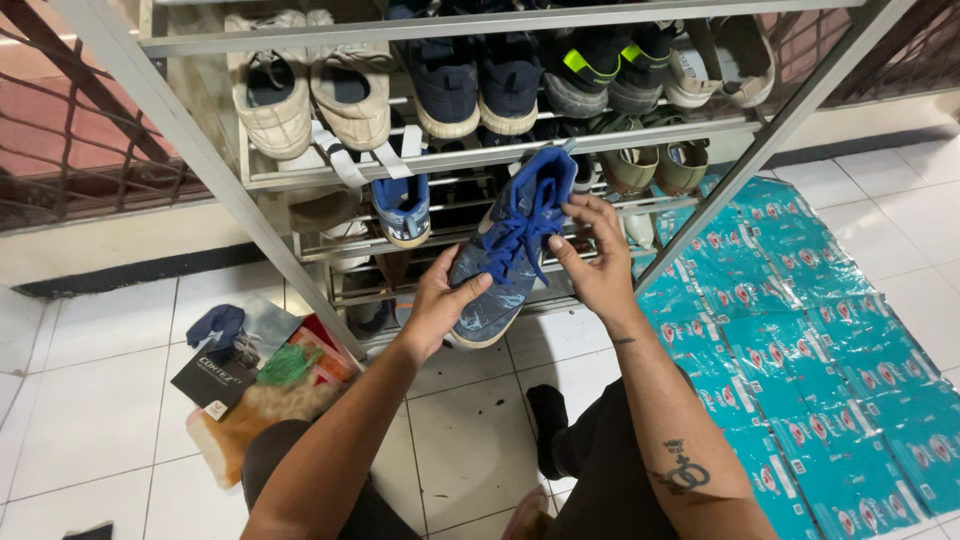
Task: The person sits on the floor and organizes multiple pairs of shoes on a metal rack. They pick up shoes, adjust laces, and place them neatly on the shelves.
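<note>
Mid-frame, your left hand (437, 305) is wrapped around the toe of the blue sneaker (505, 262); keep that grip steady. Just right of it, your right hand (592, 262) is pinching the blue laces (527, 222), so pull evenly, not yanking.

The left hand (437, 305) covers the heel of the blue shoe (505, 262). Above the right hand (592, 258), the top shelf's shoes (480, 60) are cut by the upper edge. Pairs behind the shoe sit too shadowed to tell.
</note>
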